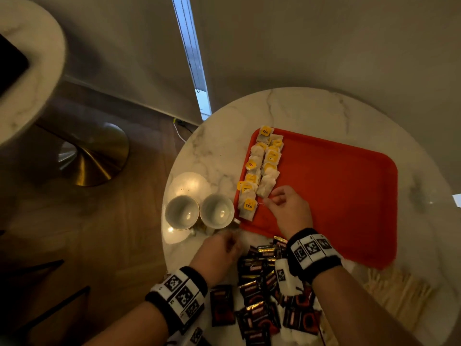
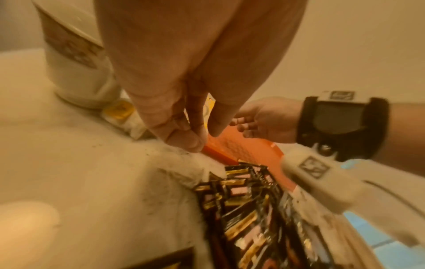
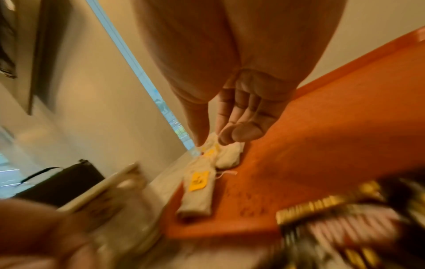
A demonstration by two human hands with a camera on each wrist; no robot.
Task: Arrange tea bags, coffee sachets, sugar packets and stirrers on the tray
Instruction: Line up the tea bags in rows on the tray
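Marble tabletop [image 1: 311, 108], round and pale, carries an orange tray [image 1: 349, 186] with most of its floor still bare. Along the tray's left edge lie two rows of tea bags [image 1: 259, 171], yellow tags showing, so that part of the job looks nearly finished. The right hand [image 1: 289, 208] hovers over the near end of the inner row, thumb and fingers a little apart and loosely bent at the last bag; it grips nothing that can be made out. The left hand [image 1: 219, 250] sits on the table just beside the tray's near corner, fingertips pressed together, possibly on a stray tea bag, though blur hides what it holds. Dark coffee sachets [image 1: 259, 290] lie heaped off the tray by the wrists, and pale stirrers [image 1: 399, 288] are spread at the right; both remain to be placed. Sugar packets cannot be picked out. Two cups [image 1: 199, 212] stand left of the tray.
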